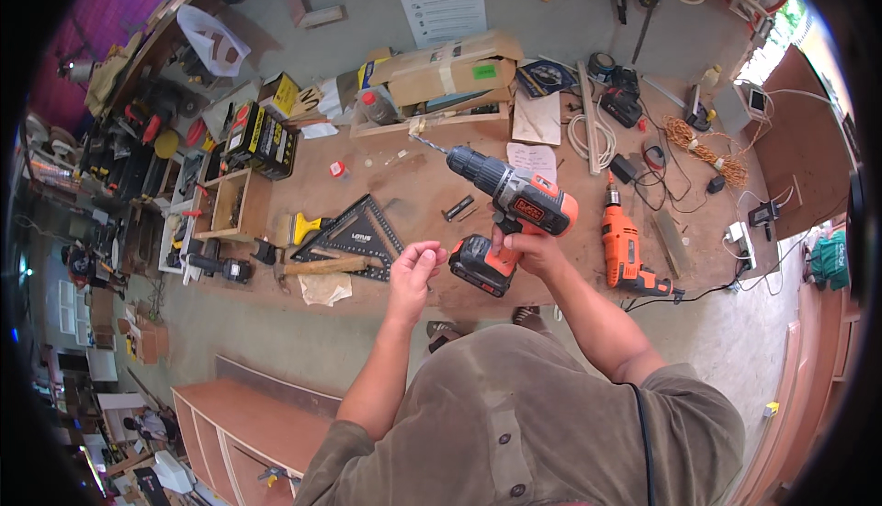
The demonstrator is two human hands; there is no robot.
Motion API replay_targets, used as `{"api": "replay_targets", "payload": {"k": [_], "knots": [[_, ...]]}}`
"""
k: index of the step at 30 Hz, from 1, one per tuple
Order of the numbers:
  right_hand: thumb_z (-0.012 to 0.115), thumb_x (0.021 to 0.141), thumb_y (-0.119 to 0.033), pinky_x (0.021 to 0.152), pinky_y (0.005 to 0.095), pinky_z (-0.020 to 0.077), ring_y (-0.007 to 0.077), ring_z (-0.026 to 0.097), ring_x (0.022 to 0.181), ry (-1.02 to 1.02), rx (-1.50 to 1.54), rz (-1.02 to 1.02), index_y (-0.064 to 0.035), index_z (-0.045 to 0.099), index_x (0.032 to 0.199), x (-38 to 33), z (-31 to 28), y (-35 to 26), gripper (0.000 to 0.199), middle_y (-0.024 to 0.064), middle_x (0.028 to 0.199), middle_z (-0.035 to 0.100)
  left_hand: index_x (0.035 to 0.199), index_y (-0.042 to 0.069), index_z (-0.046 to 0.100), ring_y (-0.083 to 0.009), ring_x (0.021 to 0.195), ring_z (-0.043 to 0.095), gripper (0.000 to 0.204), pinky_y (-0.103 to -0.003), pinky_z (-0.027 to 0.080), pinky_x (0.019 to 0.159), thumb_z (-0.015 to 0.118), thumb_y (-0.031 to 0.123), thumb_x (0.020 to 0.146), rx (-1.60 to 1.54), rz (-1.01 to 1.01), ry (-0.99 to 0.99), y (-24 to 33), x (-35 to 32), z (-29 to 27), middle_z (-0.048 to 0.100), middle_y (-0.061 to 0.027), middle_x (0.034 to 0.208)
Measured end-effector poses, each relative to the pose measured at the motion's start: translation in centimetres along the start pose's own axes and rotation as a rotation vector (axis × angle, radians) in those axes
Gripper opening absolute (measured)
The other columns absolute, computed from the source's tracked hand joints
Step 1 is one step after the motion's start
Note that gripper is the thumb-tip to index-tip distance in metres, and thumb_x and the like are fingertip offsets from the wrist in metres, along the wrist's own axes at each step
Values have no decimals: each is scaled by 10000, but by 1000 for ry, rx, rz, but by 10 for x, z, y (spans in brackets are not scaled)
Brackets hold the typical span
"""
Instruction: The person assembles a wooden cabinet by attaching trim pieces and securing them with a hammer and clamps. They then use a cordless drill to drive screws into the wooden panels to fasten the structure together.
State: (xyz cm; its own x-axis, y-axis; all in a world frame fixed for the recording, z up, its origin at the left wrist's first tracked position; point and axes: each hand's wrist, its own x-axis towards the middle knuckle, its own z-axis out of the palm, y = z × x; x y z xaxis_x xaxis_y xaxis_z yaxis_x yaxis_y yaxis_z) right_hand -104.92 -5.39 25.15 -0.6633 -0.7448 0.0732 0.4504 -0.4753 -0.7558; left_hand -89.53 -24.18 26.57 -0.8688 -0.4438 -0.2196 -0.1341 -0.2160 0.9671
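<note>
My right hand (535,253) is wrapped round the grip of an orange and black cordless drill (528,203), held up above the workbench. A twist drill bit (430,145) sticks out of its chuck, pointing up and to the left. The black battery (481,265) sits at the foot of the grip. Just left of that battery, my left hand (416,272) is closed with its fingertips together; whatever they may hold is too small to make out. Beyond the left hand lie a black triangular square (354,221) and a wooden-handled hammer (326,265).
On the workbench (322,152), a corded orange drill (623,244) lies at the right, near coiled orange cord (703,152) and chargers. A yellow-handled scraper (308,227) rests at the left by a wooden box (230,204). A cardboard package (441,69) stands at the back.
</note>
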Motion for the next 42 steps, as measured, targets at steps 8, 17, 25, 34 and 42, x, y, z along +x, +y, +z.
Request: {"api": "replay_targets", "payload": {"k": [8,17,25,34,42], "knots": [[794,735,-143,713,302,513,165,622,819,-24,-174,-140,-30,534,1228,-17,22,-16,569,69,879,635,1314,46,488,-250,1136,585,689,-403,457,977,686,515,849,-634,86,-562,66,64,78,609,-115,1195],[798,767,-203,735,287,499,144,603,828,57,-264,-226,-60,555,1162,-5,43,-8,486,34,912,616,1149,93,582,-358,1157,571,503,-546,441,1009,646,509,874,-827,-1,-755,78,92,91,640,-146,1106],[783,807,-199,761,343,555,199,658,828,248,-131,-207,-27,565,1185,31,33,11,470,75,971,660,1073,73,581,-292,980,637,412,-474,511,906,664,434,893,-810,-27,-324,71,130,86,651,-142,1040],[823,778,-248,739,300,530,147,632,838,150,-286,-194,-47,577,1148,29,33,7,488,46,949,649,1054,71,604,-316,1027,628,378,-503,495,936,642,416,905,-875,58,-538,78,122,76,652,-147,1053],[866,729,-294,746,287,486,111,588,852,-216,-635,-48,-93,566,1156,8,43,-32,559,-4,938,613,1047,82,611,-347,1208,549,323,-536,454,1014,689,341,871,-948,4,-776,86,98,69,649,-130,1030]]}}
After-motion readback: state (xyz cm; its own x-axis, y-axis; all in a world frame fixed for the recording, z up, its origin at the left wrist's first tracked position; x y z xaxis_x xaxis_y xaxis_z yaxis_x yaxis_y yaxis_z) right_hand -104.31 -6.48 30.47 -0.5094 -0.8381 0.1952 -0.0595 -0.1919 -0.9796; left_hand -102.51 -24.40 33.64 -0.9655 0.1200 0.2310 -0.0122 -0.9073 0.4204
